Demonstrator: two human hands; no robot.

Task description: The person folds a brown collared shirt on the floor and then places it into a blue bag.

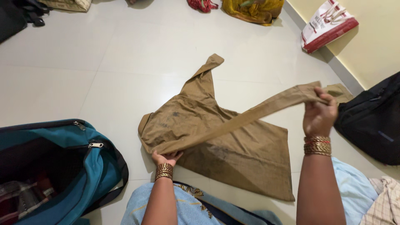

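Khaki garment lies spread on the pale tiled floor directly ahead of the person, and both hands are on it. Left hand is closed on the near left edge of the cloth, fingers curled over the fold and pressing it low to the floor; a stack of bangles sits on that wrist. Right hand is raised above floor level and pinches the far end of a long sleeve, which runs taut as a narrow folded band from the left hand diagonally up to the right hand. A short tail of the sleeve end hangs past the right fingers. The body of the garment lies flat beneath this band, between the two forearms, with a second sleeve pointing away from the person toward the top of the view.

Blue travel bag stands unzipped just to the left of the left hand, apart from the garment. Black bag rests near the right hand by the wall. White and red carrier bag leans on the wall further off. Yellow cloth lies bundled at the far edge.
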